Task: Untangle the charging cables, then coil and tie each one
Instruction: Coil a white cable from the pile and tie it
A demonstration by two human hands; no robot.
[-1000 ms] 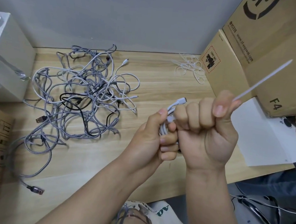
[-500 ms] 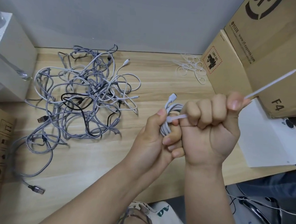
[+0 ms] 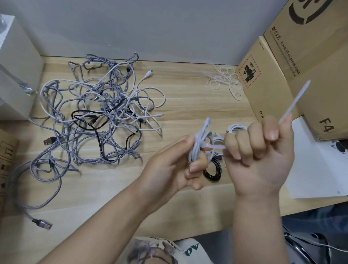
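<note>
Above the desk (image 3: 103, 184) edge, my left hand (image 3: 171, 168) grips the coil (image 3: 198, 147) tight so its loops cannot spring apart. My right hand (image 3: 258, 153) fists the tie (image 3: 294, 101), strap taut to cinch it. Tangle (image 3: 93, 110) waits at left, finished black coil (image 3: 214, 172) beneath.

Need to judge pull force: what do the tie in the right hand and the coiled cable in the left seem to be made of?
Tie: looks like smooth translucent white plastic, probably nylon; its free tail stands stiff and straight above the right hand. Coiled cable in the left hand: pale, matte, smooth jacket, likely rubbery plastic, though blur leaves fine braid possible.
</note>
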